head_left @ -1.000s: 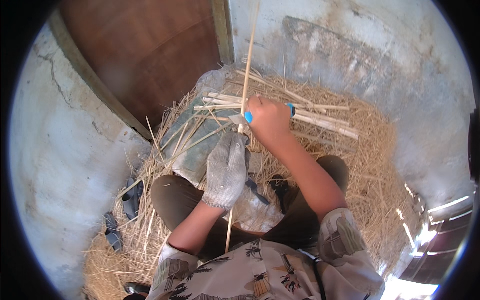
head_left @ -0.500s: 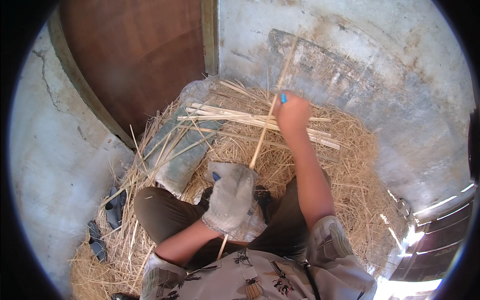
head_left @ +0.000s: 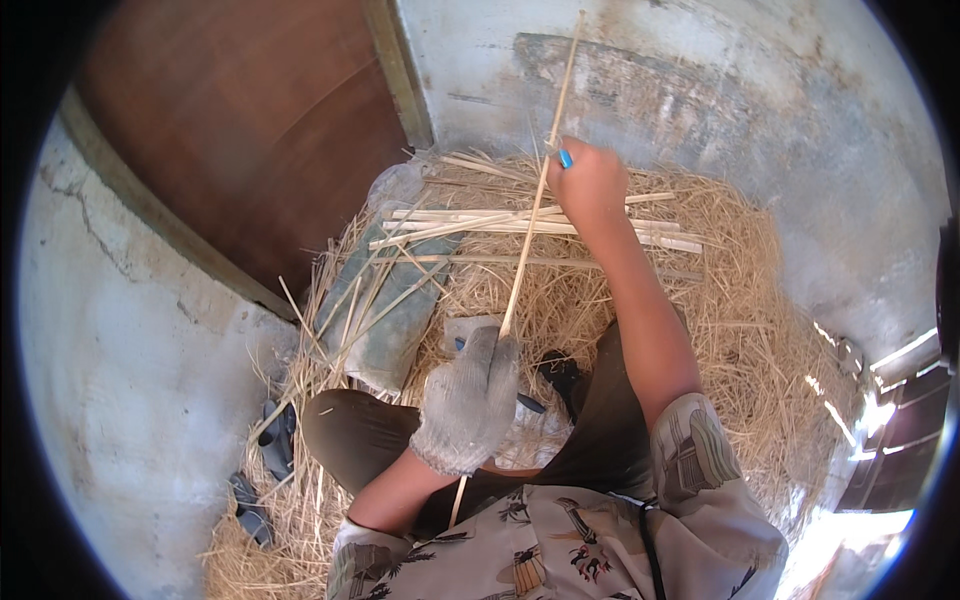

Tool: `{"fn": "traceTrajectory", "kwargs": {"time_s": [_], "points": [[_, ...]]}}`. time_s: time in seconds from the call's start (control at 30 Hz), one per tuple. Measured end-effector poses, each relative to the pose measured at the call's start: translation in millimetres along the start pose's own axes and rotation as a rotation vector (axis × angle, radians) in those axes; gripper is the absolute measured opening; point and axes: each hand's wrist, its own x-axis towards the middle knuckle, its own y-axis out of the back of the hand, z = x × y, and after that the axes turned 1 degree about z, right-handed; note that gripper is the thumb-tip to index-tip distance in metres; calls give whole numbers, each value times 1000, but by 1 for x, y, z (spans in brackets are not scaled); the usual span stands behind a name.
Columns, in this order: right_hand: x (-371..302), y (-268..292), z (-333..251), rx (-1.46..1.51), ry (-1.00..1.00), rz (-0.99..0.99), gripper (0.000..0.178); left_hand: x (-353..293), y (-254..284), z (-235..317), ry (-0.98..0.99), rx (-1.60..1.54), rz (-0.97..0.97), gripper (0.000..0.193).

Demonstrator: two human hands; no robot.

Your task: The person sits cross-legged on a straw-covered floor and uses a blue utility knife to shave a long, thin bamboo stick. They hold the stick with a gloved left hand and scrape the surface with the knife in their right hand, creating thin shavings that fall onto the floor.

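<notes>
A long, thin pale strip (head_left: 527, 250), which looks like split bamboo, runs slanting from my lap up toward the far wall. Around its lower part my left hand (head_left: 465, 405), in a grey knitted work glove, is closed; the strip's near end sticks out below the wrist. Farther up, my bare right hand (head_left: 592, 187) is closed on a small blue-handled tool (head_left: 566, 159) held against the strip. Its working end is too fine to make out. Beyond the glove's fingertips shows a flat greyish piece (head_left: 470, 326), partly covered by the glove.
Pale split strips (head_left: 450, 225) lie across a heap of straw-like shavings (head_left: 740, 290). A greenish sack (head_left: 385, 330) lies left of them. Dark sandals (head_left: 276, 440) rest at lower left. A brown door (head_left: 240, 130) and stained walls (head_left: 680, 110) close in the far side.
My right hand has moved farther up the strip, away from the gloved left hand, which keeps its hold. The whole view has shifted slightly.
</notes>
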Motion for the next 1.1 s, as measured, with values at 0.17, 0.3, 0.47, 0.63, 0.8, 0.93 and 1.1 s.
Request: {"fn": "traceTrajectory", "kwargs": {"time_s": [0.17, 0.3, 0.47, 0.63, 0.8, 0.93, 1.1], "points": [[13, 19, 13, -35, -115, -12, 8, -1, 7, 21, -122, 82, 27, 21], [28, 33, 45, -26, -313, 84, 12, -11, 22, 43, 121, 23, -209, 18], [38, 37, 150, -30, -653, 205, 19, -25, 31, 41, -108, 91, -433, 19], [48, 14, 174, 1123, -1127, 286, 21, -7, 35, 20, -35, -186, -462, 30], [34, 21, 73, 937, -787, 91, 23, 22, 15, 0, 531, -799, -169, 37], [-15, -5, -10, 427, 68, 12, 12, 29, 16, -23, 564, -874, 45, 37], [-56, -16, -59, 356, 394, -172, 10, 30, 24, -29, 572, -863, 119, 35]]}}
